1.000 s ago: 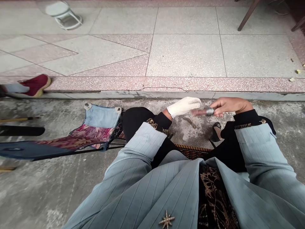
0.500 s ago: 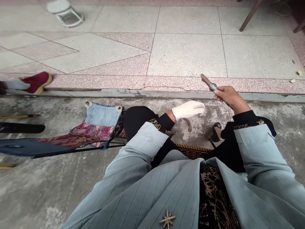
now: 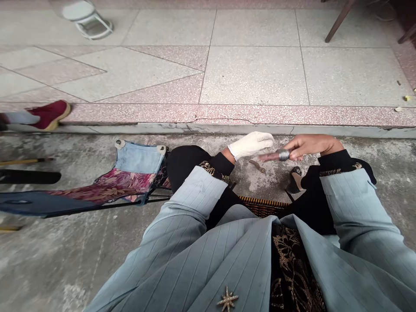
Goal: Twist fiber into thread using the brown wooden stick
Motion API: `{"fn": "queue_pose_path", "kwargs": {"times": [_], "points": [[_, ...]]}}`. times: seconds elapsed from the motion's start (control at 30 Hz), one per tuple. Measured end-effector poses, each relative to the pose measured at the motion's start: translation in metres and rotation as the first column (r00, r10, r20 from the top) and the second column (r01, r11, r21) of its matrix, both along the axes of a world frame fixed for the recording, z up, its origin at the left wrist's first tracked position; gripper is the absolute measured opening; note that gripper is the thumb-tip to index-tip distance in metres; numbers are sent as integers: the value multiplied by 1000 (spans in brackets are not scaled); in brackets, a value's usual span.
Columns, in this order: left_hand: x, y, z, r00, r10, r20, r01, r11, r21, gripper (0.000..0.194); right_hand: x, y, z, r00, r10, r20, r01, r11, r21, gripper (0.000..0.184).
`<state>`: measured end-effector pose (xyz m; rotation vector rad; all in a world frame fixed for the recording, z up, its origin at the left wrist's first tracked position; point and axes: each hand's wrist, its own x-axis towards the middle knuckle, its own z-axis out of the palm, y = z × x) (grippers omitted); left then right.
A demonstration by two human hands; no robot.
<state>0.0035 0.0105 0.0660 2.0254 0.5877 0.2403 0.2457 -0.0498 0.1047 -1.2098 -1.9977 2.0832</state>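
My right hand (image 3: pixel 310 145) grips a brown stick (image 3: pixel 269 156) with grey wire (image 3: pixel 284 154) wound around it. The stick points left, its tip blurred, just below the fingertips of my left hand (image 3: pixel 251 145). That hand wears a white knit glove, its fingers curled together. What they hold, if anything, is hidden or too small to tell. A short curved brown piece (image 3: pixel 257 166) shows below the glove; whether it hangs from my fingers or lies on the ground is unclear.
A tiled step (image 3: pixel 253 78) runs across in front. At left are a folding chair (image 3: pixel 136 169) with patterned fabric and a person's red shoe (image 3: pixel 50 115). A white stool (image 3: pixel 86 19) stands at upper left. A dark shoe (image 3: pixel 295 179) lies near my right knee.
My right hand has come down and left, and the stick has swung from pointing up-left to nearly level. My gloved left hand has shifted slightly left and up. The curved piece has turned.
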Motion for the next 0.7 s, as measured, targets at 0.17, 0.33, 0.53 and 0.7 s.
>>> {"fn": "queue_pose_path", "kwargs": {"times": [0.17, 0.33, 0.53, 0.7], "points": [[10, -11, -11, 992, 58, 110, -12, 924, -382, 30, 2, -4, 2, 681, -651, -335, 716, 689, 118, 39], [10, -11, -8, 1000, 11, 19, -8, 988, -154, 32, 5, 10, -26, 614, -785, -76, 766, 570, 297, 30], [7, -9, -3, 987, -63, -149, 88, 982, 166, 31, 0, 18, -28, 721, -435, 539, 211, 879, 426, 22], [3, -4, 0, 987, -122, -101, 138, 975, 172, 26, 1, 8, -17, 947, 63, 315, -74, 997, 21, 34]]}}
